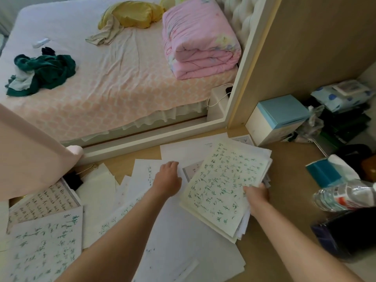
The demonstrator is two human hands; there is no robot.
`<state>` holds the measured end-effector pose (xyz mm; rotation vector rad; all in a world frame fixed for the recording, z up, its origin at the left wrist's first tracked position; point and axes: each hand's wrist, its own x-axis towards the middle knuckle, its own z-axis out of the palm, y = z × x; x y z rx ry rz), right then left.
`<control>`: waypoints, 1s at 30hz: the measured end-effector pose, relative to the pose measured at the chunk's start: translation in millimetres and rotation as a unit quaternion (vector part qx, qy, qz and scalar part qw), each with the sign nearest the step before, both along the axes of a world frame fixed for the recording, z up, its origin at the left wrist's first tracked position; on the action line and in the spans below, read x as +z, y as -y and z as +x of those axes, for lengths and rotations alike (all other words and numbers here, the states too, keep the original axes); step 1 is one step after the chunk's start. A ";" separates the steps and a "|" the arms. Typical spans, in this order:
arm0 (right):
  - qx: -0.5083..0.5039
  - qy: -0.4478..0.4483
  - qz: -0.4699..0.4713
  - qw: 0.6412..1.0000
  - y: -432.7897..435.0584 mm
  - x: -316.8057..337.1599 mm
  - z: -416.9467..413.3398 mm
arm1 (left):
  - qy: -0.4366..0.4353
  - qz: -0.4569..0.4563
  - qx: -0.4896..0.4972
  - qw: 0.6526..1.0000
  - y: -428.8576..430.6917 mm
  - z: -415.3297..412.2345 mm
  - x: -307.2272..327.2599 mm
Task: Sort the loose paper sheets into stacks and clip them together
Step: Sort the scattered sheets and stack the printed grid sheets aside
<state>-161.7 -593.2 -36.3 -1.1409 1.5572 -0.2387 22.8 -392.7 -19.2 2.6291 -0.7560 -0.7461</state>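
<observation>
Head view: right hand [257,195] grips a thick, ragged-edged paper stack [223,186].

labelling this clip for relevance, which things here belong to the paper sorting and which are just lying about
Job: stack of sheets gripped by the right hand; loose sheets under the left hand; what looks like a black clip.
Lying about: pink quilt, green clothes, water bottle, blue-lidded box.
</observation>
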 end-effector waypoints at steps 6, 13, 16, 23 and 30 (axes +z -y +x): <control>-0.033 -0.004 -0.008 0.999 -5.9 -5.4 1.2 | 0.015 0.053 -0.031 0.998 31.3 1.1 -17.6; -0.029 -0.002 -0.004 1.000 -14.6 -7.5 16.2 | -0.086 -0.080 0.090 0.989 43.9 18.5 -19.4; -0.045 -0.005 -0.013 0.999 -16.4 -6.8 20.6 | -0.089 -0.165 0.190 0.964 30.1 14.3 -11.1; -0.008 0.019 -0.002 1.000 -36.8 -11.6 36.3 | -0.177 -0.218 0.422 0.862 -42.4 -8.7 -10.4; 0.108 -0.046 -0.023 0.993 -70.0 -18.1 39.7 | -0.337 -0.181 0.437 0.814 -114.3 -26.0 -8.0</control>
